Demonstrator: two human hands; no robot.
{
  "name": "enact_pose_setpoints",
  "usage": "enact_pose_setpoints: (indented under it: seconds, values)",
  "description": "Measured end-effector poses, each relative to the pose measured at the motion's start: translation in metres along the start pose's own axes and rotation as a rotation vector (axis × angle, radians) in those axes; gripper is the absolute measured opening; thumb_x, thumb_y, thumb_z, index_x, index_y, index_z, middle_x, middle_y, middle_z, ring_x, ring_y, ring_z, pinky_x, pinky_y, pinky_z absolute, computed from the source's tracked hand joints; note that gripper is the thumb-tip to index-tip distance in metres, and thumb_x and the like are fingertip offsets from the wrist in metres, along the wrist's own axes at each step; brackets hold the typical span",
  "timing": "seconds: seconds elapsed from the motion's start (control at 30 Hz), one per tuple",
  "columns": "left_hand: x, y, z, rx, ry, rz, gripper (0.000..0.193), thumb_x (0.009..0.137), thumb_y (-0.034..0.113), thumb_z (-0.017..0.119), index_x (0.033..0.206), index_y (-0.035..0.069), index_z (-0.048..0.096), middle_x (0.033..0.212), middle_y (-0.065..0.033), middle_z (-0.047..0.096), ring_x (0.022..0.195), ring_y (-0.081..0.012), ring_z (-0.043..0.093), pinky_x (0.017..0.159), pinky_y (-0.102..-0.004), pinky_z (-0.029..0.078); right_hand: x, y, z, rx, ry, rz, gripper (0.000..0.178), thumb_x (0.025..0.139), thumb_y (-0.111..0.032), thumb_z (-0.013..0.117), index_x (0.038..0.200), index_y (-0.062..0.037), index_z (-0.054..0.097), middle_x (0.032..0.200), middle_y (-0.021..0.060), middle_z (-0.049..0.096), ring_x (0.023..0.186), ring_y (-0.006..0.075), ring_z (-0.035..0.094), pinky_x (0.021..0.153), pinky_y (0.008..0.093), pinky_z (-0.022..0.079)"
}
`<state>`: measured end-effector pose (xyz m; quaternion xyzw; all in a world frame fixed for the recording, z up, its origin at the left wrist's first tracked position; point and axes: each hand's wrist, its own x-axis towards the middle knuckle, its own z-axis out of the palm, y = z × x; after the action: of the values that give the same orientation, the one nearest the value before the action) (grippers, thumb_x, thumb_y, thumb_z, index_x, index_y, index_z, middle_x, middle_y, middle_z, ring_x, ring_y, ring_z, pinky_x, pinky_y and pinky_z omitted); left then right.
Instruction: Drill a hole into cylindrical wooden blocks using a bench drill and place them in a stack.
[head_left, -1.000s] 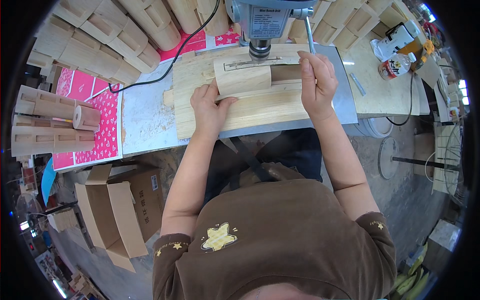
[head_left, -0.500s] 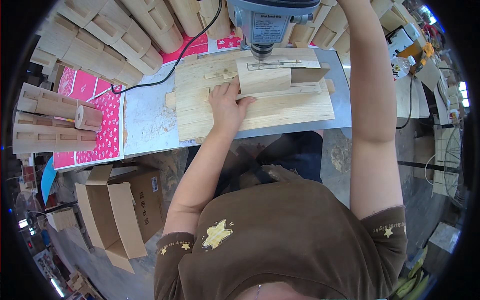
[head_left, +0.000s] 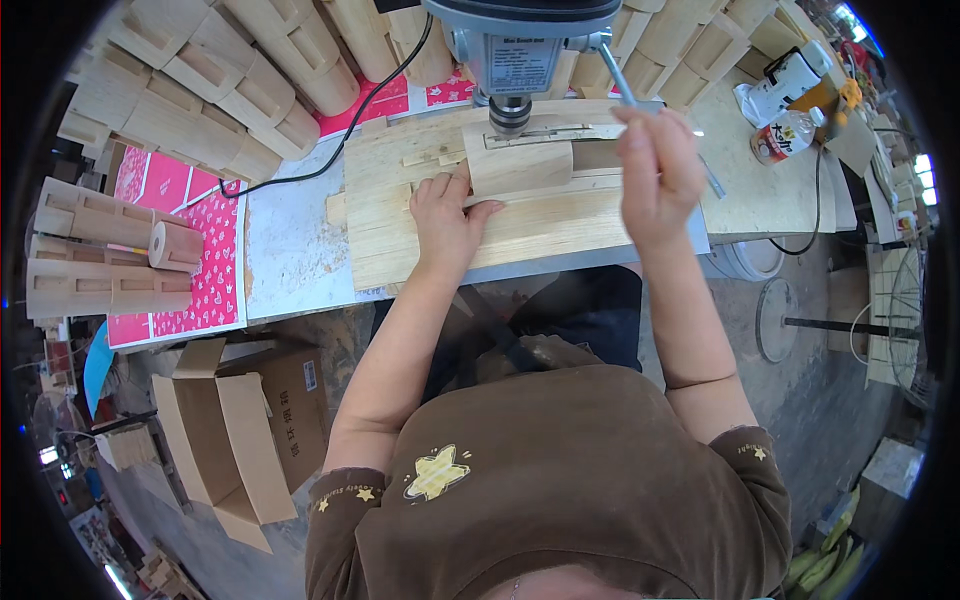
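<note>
My left hand (head_left: 446, 225) holds the left end of a pale, curved wooden piece (head_left: 520, 168), thumb along its near side and fingers at its end. The piece has a long narrow slot on top and lies on a flat wooden board (head_left: 560, 232). Directly over it is the chuck (head_left: 509, 114) of a bench drill (head_left: 522, 62); where the bit meets the wood is too small to tell. My right hand (head_left: 662, 172) is closed round the drill's metal feed lever (head_left: 616, 75), in front of the piece's right end.
Many similar wooden pieces (head_left: 240, 60) are stacked behind the drill. More wooden pieces (head_left: 110, 285) and a roll (head_left: 176, 246) lie at the left. A black cable (head_left: 375, 95) crosses the table. At right stands a plastic bottle (head_left: 785, 138); an open cardboard box (head_left: 245, 430) is on the floor.
My right hand has come down from beyond the top edge, pulling the lever toward me. The chuck sits lower over the wooden piece. My left hand keeps its hold.
</note>
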<state>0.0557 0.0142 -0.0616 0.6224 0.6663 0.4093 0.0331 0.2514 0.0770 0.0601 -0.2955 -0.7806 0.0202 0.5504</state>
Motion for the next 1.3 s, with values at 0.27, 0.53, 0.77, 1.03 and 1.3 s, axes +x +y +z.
enact_pose_setpoints:
  seconds: [0.27, 0.53, 0.77, 1.03, 1.3]
  values:
    - [0.007, -0.001, 0.002, 0.010, 0.036, 0.035, 0.057, 0.060, 0.027, 0.078, 0.109, 0.004, 0.060, 0.083, -0.0068, 0.058, 0.088, -0.0288, 0.051, 0.082, -0.0424, 0.036, -0.016, 0.027, 0.028, 0.024, 0.075, -0.114, 0.014, 0.076, -0.001, 0.058, 0.089, -0.0036, 0.063, 0.070, 0.0069, 0.054, 0.070, 0.0259, 0.052, 0.084, 0.0405, 0.038]
    - [-0.012, 0.000, -0.005, 0.070, 0.053, 0.044, 0.058, 0.063, 0.033, 0.075, 0.110, 0.003, 0.060, 0.088, -0.0088, 0.058, 0.087, -0.0294, 0.052, 0.081, -0.0420, 0.035, 0.110, -0.019, -0.012, 0.005, 0.051, 0.064, 0.012, 0.080, -0.011, 0.057, 0.074, -0.0019, 0.061, 0.061, 0.0121, 0.054, 0.058, 0.0313, 0.053, 0.067, 0.0424, 0.043]
    - [0.006, 0.002, -0.004, -0.190, 0.014, -0.106, 0.050, 0.058, 0.025, 0.081, 0.102, 0.008, 0.066, 0.085, -0.0038, 0.058, 0.083, -0.0200, 0.056, 0.078, -0.0360, 0.040, 0.154, 0.020, 0.019, 0.047, -0.049, 0.335, 0.029, 0.090, -0.028, 0.049, 0.092, -0.0020, 0.061, 0.069, 0.0184, 0.059, 0.071, 0.0396, 0.057, 0.069, 0.0446, 0.044]
    - [0.016, -0.004, -0.018, -0.144, -0.003, 0.139, 0.043, 0.058, 0.007, 0.081, 0.097, 0.005, 0.066, 0.084, -0.0070, 0.056, 0.076, -0.0195, 0.058, 0.070, -0.0314, 0.049, -0.009, 0.064, 0.001, -0.298, -0.547, -0.016, 0.033, 0.082, -0.018, 0.059, 0.112, -0.0058, 0.055, 0.094, 0.0141, 0.057, 0.094, 0.0329, 0.051, 0.081, 0.0415, 0.041]
    - [-0.020, -0.040, -0.093, -0.448, -0.082, -0.108, 0.023, 0.062, 0.008, 0.078, 0.076, 0.003, 0.060, 0.072, -0.0005, 0.053, 0.068, -0.0118, 0.053, 0.060, -0.0256, 0.045, -0.039, 0.056, -0.006, -0.271, -0.634, 0.072, 0.026, 0.074, -0.022, 0.067, 0.095, -0.0102, 0.056, 0.091, 0.0072, 0.054, 0.094, 0.0273, 0.051, 0.082, 0.0412, 0.036]
